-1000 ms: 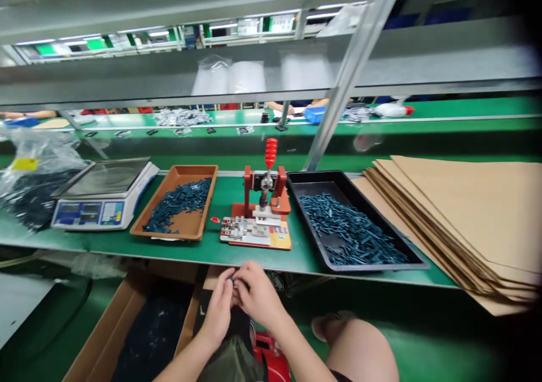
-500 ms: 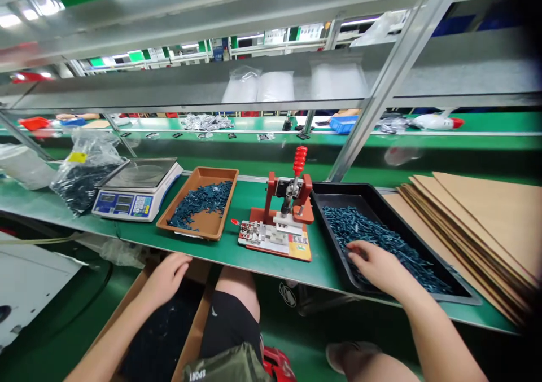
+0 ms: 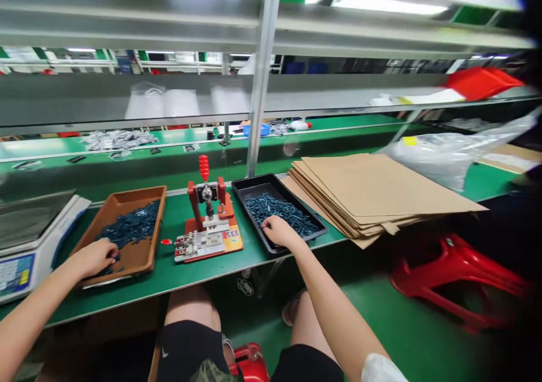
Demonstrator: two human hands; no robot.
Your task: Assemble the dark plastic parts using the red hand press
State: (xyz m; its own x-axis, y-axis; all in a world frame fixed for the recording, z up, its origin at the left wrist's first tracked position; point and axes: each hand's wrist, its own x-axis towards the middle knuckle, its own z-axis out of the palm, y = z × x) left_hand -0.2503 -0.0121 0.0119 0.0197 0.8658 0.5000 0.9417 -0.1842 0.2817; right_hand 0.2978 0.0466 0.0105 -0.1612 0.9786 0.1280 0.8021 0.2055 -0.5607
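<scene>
My left hand (image 3: 98,256) is over the near left part of a brown tray (image 3: 146,260), fingers curled together beside a heap of small dark blue plastic pieces (image 3: 134,224). Anything between those fingertips is hidden. At the near left side of a black tray (image 3: 271,181), my right hand (image 3: 280,231) has its fingers pinched at a pile of thin dark blue pieces (image 3: 277,206). Whatever it holds is too small to make out. Between the trays stands a small hand press (image 3: 209,218) with an upright red handle and a metal fixture on its base.
A weighing scale (image 3: 31,241) stands at the left. Right of the black tray lies a stack of brown cardboard sheets (image 3: 372,196), with a clear plastic bag (image 3: 440,159) behind it. A metal post (image 3: 258,83) rises behind the bench. A red stool (image 3: 457,280) is at lower right.
The view has swung to the right. My left hand has gone from below the bench edge up into the brown tray. My right hand stays at the black tray, fingers now drawn closer together.
</scene>
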